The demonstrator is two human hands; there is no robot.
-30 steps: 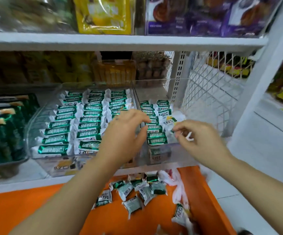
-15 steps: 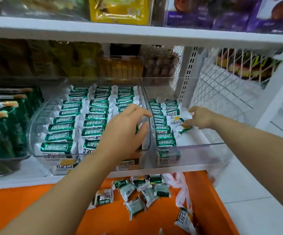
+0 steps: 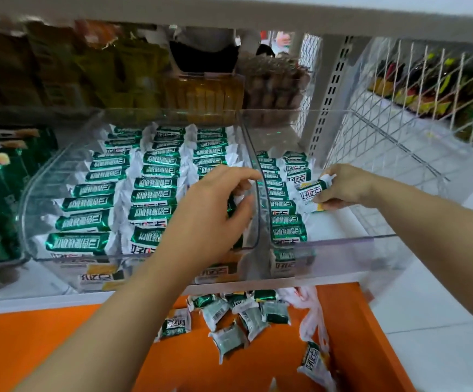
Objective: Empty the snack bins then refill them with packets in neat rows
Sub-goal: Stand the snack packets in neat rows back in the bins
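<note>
Quick update versus half a second back: leaned in closer to the shelf [image 3: 31, 302], and now plainly got a packet [image 3: 308, 193] in the right hand [image 3: 345, 188]. Pinched by its crimped end, grip narrow between thumb and fingertips, tilted over the near end of the second row in the right bin [image 3: 342, 257], right by the last packet lying there. Half a second ago, just reaching down at that same spot, so reads like laying the next one into the row.

Barely budged with the left hand [image 3: 209, 216]. Parked in the left bin [image 3: 28, 210], against the wall next to the right bin, fingers curled over the third row. Can't tell whether anything is actually gripped there or just held down. Only a scrap of white wrapper showing by the thumb.

Meaning for the job: left bin pretty much done with three tidy rows. Right bin with one long row, a second only partway forward, and room beside it. Plenty of loose packets [image 3: 229, 318] waiting on the orange surface [image 3: 59, 349] below, so lots of refilling left.
</note>
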